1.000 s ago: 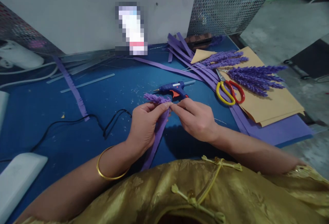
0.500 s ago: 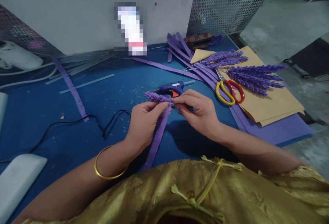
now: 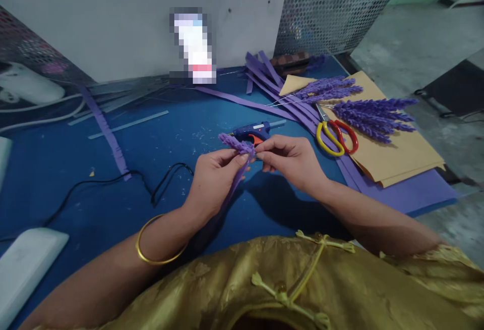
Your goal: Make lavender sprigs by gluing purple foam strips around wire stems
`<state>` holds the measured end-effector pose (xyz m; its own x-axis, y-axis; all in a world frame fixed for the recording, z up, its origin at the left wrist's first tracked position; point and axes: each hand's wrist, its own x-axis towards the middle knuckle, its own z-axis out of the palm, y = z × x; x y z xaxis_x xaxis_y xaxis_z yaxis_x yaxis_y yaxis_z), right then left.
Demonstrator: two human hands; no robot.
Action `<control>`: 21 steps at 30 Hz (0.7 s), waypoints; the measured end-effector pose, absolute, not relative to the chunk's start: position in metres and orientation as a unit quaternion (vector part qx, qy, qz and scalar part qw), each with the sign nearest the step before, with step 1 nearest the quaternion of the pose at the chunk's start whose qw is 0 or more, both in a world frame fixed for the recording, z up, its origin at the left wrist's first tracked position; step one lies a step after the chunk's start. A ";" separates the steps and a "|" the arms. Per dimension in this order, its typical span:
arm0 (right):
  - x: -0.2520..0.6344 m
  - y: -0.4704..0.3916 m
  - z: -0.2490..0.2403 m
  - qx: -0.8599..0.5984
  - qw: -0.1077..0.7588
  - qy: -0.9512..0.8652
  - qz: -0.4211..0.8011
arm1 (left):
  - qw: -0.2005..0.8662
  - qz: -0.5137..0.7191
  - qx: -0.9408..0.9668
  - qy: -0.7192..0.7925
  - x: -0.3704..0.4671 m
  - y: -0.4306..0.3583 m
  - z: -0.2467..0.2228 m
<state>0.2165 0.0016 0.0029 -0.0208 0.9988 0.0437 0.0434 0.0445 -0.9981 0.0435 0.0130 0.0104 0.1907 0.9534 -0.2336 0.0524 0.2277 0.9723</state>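
Note:
My left hand (image 3: 217, 178) pinches a small purple paper flower spike (image 3: 235, 143) near its lower end, its fluffy tip pointing up and left. From that end a purple paper strip (image 3: 237, 181) hangs down behind my left fingers. My right hand (image 3: 293, 161) is closed at the spike's base, thumb and forefinger pressed together; the stem there is too small to make out clearly. Just beyond both hands lies a blue glue gun (image 3: 251, 130) with an orange trigger, partly hidden by my right hand.
Scissors (image 3: 336, 138) with yellow and red handles lie right of my hands, beside brown paper (image 3: 408, 156) bearing finished purple spikes (image 3: 378, 115). Purple strips (image 3: 264, 75) lie behind. A black cord (image 3: 102, 181) crosses the left; a blurred bright screen (image 3: 194, 45) stands at the back.
The spike has shifted slightly right and tilts more. The hanging strip has swung behind my left hand and shows less. My right hand's lower fingers have spread a little.

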 end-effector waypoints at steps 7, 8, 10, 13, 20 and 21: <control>0.219 0.004 0.002 -0.492 0.468 -0.448 0.581 | 0.628 0.369 0.464 0.504 0.044 0.013 0.013; 0.219 0.005 0.002 -0.491 0.464 -0.431 0.599 | 0.632 0.368 0.460 0.503 0.044 0.013 0.012; 0.220 0.007 0.002 -0.489 0.453 -0.396 0.632 | 0.639 0.363 0.455 0.503 0.043 0.014 0.010; 0.221 0.009 0.004 -0.486 0.425 -0.346 0.681 | 0.642 0.358 0.456 0.502 0.043 0.014 0.008; 0.220 0.010 0.007 -0.473 0.459 -0.307 0.686 | 0.683 0.369 0.393 0.493 0.046 0.013 0.012; 0.220 0.010 0.006 -0.478 0.471 -0.314 0.672 | 0.687 0.372 0.381 0.494 0.047 0.013 0.013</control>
<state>0.2200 0.0098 0.0065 -0.1010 0.9325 -0.3469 -0.3333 -0.3602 -0.8713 0.0472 0.0129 0.0131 0.2358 0.8877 -0.3955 -0.1344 0.4328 0.8914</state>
